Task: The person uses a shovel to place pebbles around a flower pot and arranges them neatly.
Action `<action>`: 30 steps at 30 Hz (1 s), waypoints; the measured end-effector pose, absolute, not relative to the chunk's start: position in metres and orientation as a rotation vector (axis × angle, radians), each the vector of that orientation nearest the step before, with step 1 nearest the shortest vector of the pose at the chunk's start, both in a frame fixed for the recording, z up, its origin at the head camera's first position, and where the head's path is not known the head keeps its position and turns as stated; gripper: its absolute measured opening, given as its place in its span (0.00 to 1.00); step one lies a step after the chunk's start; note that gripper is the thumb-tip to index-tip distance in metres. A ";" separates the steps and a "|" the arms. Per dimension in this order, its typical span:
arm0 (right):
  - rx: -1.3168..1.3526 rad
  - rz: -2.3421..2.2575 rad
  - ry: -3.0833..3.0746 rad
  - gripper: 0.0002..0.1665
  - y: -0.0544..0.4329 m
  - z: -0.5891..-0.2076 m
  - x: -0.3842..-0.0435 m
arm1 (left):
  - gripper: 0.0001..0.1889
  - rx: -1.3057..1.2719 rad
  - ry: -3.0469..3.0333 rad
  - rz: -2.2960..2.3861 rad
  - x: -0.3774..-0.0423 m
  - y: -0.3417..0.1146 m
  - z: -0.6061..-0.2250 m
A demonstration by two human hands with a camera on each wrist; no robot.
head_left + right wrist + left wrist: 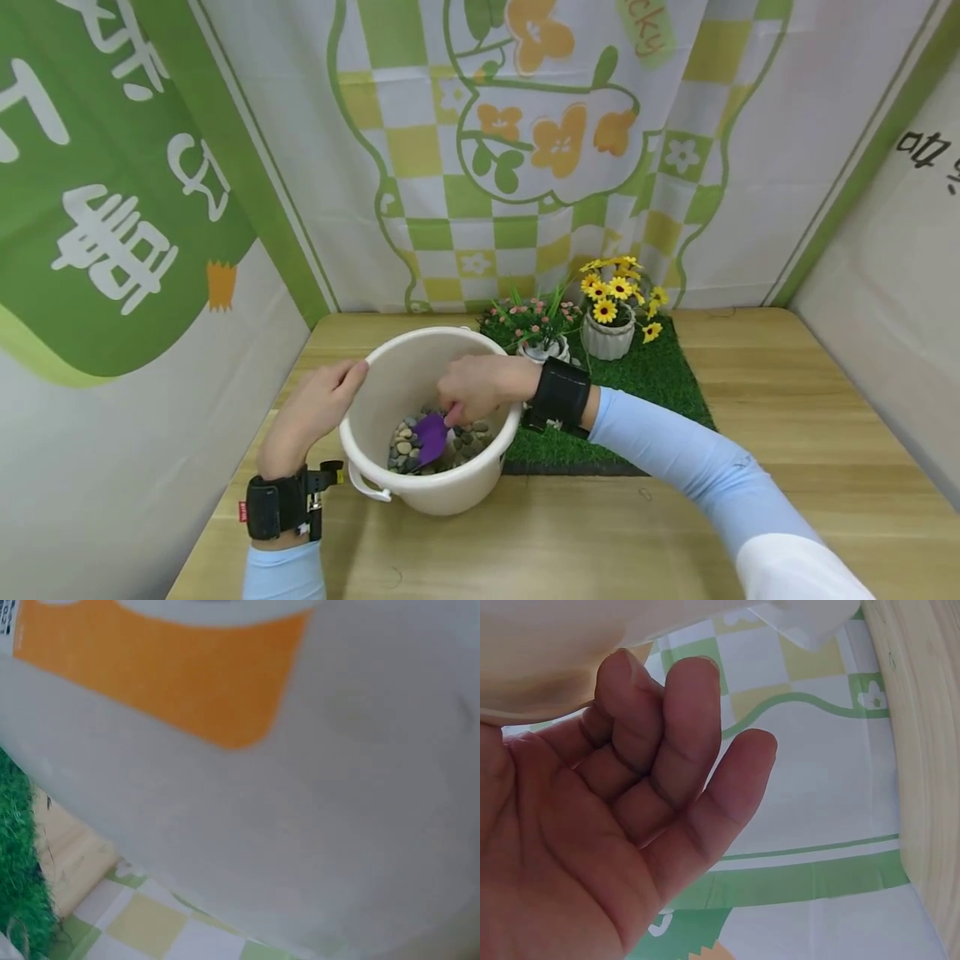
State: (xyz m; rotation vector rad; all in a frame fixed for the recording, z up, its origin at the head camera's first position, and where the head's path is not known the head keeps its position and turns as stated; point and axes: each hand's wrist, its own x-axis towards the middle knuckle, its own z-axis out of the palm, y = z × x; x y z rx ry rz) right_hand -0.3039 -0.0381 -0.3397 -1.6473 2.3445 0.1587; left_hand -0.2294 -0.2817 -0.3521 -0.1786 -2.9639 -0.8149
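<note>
A cream bucket (438, 498) stands on the table with grey and tan pebbles (405, 447) at its bottom. My left hand (318, 406) grips the bucket's left rim, thumb at the top edge; in the left wrist view the fingers (691, 712) curl beneath the pale wall. Reaching over the right rim, my right hand (476, 387) holds a small purple shovel (431, 437) by its pinkish handle, its blade tilted down against the pebbles. The right wrist view shows only the bucket's outer wall (225, 825) with an orange label (187, 682); the right hand is hidden there.
Right of the bucket lies a green turf mat (577, 446) on the wooden table (585, 533). Two potted plants stand on it: pink flowers (536, 321) and yellow flowers (617, 292). A white bucket handle (369, 485) hangs at the left side. Printed curtains (525, 250) enclose the table.
</note>
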 end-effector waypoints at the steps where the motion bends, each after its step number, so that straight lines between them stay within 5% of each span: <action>1: -1.657 0.149 2.348 0.24 -0.039 -0.339 -0.305 | 0.28 -0.179 -2.960 -0.812 -0.229 -0.282 -0.352; 30: -1.833 -0.342 2.236 0.09 -0.014 -0.321 -0.312 | 0.27 -0.196 -2.936 -0.863 -0.230 -0.287 -0.356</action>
